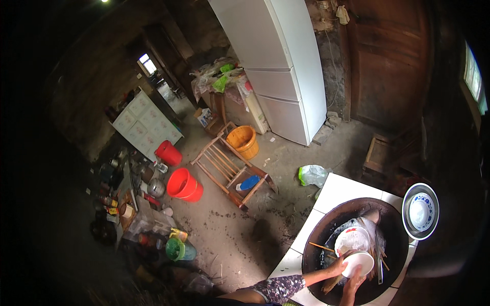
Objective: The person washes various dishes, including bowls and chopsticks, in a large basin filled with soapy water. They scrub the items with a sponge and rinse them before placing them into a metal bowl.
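Note:
Both my hands are over a large dark wok (311,233) set in a white-tiled stove (337,188). My left hand (340,264) holds the left edge of a white bowl (360,264). From below, my right hand (356,282) grips the same bowl, its fingers on the surface. Behind it in the wok sits another white bowl (351,239) with red marks. Foamy water surrounds it. Chopsticks (320,246) poke out at the left, and a long metal utensil (379,260) lies at the right. A pale, rounded object (371,216) is at the wok's far side.
A steel basin (404,214) with a blue-patterned bowl (419,214) inside stands on the stove's right corner. Beyond the stove are a plastic bag (314,175), a wooden chair (217,160), a wooden tub (245,143), red buckets (186,187) and a refrigerator (275,84).

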Demonstrator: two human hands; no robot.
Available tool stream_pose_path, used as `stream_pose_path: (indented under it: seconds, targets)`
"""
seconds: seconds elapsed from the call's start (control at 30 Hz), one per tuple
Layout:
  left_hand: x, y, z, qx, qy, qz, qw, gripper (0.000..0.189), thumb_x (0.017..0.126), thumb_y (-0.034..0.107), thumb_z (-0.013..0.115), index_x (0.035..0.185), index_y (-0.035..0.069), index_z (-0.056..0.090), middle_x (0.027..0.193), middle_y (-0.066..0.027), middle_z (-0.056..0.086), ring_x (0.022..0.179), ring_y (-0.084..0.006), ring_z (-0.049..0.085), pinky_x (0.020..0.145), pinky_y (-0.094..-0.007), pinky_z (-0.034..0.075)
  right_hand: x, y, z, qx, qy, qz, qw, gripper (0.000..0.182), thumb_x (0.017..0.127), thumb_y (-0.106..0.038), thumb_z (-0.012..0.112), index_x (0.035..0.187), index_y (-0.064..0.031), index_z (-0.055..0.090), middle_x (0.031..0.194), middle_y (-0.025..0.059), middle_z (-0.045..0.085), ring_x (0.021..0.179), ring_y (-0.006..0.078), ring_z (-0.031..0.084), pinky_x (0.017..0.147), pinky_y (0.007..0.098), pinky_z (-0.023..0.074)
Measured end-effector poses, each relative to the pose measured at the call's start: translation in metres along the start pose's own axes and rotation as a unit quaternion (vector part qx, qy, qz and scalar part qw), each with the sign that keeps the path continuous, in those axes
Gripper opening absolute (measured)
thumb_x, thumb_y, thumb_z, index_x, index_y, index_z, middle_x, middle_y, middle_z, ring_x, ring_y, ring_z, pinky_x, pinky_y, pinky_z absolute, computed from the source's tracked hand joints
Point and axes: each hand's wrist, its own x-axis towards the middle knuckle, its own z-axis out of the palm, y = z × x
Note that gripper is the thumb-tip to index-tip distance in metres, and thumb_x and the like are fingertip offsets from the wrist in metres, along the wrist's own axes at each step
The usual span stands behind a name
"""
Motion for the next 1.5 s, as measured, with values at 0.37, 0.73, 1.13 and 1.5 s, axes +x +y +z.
stream_pose_path:
  seconds: [0.37,0.73,1.13,1.5]
  targets:
    - [0.008,0.046,-0.032,-0.092,0.088,-0.036,0.991,0.063,0.061,-0.016,0.036,0.122,-0.001,0.044,0.119,-0.0121,0.049,0.116,-0.0216,0.045,0.102,-0.0323,0.032,0.025,-0.001,0.002,-0.392,-0.048,-0.186,0.900,0.020,0.094,-0.020,0.045,0.083,-0.0027,0.045,0.058,0.0143,0.048,0.047,0.0236,0.049,0.044,0.0385,0.0389]
    - [-0.005,0.092,-0.004,0.204,0.097,0.033,0.974,0.062,0.065,-0.013,0.038,0.127,-0.003,0.037,0.123,-0.0238,0.043,0.118,-0.0398,0.040,0.103,-0.0425,0.028,0.005,-0.001,0.030,-0.322,0.048,-0.039,0.945,0.025,0.094,-0.020,0.034,0.090,0.0016,0.046,0.081,0.0303,0.053,0.076,0.0489,0.051,0.066,0.0483,0.0404]
    - [0.018,0.095,-0.022,0.220,0.002,0.008,0.976,0.063,0.067,-0.015,0.039,0.128,0.002,0.038,0.123,-0.0246,0.046,0.119,-0.0372,0.043,0.101,-0.0383,0.033,0.021,-0.033,-0.001,-0.098,-0.088,0.048,0.990,0.036,0.081,-0.007,0.044,0.116,0.0023,0.046,0.084,0.0116,0.060,0.064,0.0163,0.057,0.055,0.0268,0.0480]
    - [0.031,0.134,-0.008,0.350,-0.084,0.170,0.917,0.064,0.073,-0.013,0.053,0.132,0.003,0.035,0.121,-0.0208,0.043,0.103,-0.0338,0.054,0.080,-0.0375,0.049,0.070,-0.099,-0.010,-0.461,-0.141,-0.322,0.815,0.060,0.059,0.011,0.060,0.115,-0.0074,0.054,0.095,0.0151,0.062,0.086,0.0317,0.062,0.072,0.0359,0.0510]
